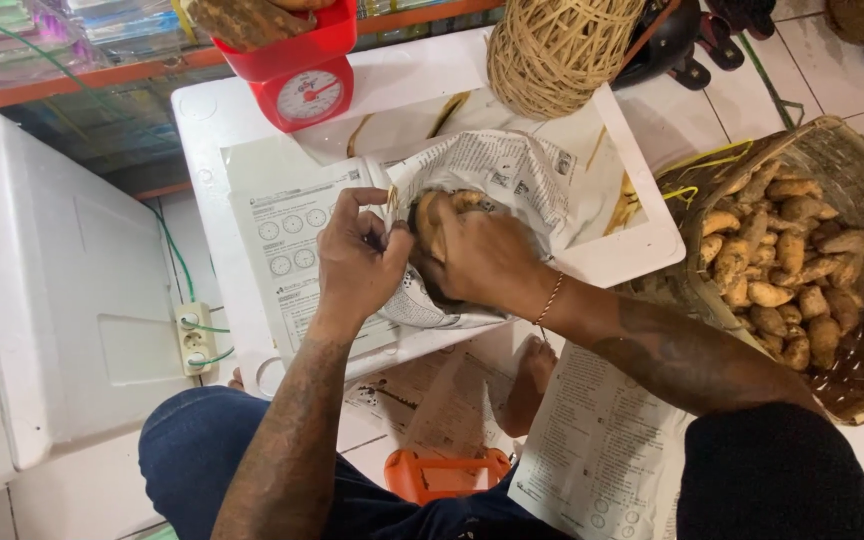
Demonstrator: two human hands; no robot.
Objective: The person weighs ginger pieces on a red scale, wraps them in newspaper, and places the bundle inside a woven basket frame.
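Note:
My left hand [357, 260] and my right hand [477, 255] meet over a sheet of newspaper [512, 175] spread on a white foam box lid [642, 245]. Both hands close around a small pile of brown tubers [442, 215] and fold the paper's edge around them. The left fingers pinch the paper at the pile's left side. The right hand covers the pile from the right, so most of the tubers are hidden. A thin bracelet circles the right wrist.
A woven basket [852, 160] at the right holds several more brown tubers. A red kitchen scale [307, 90] and a ball of pale twine [557, 50] stand at the back. Printed sheets [287, 240] lie left. A white foam box [62, 290] and a power strip [195, 338] sit at far left.

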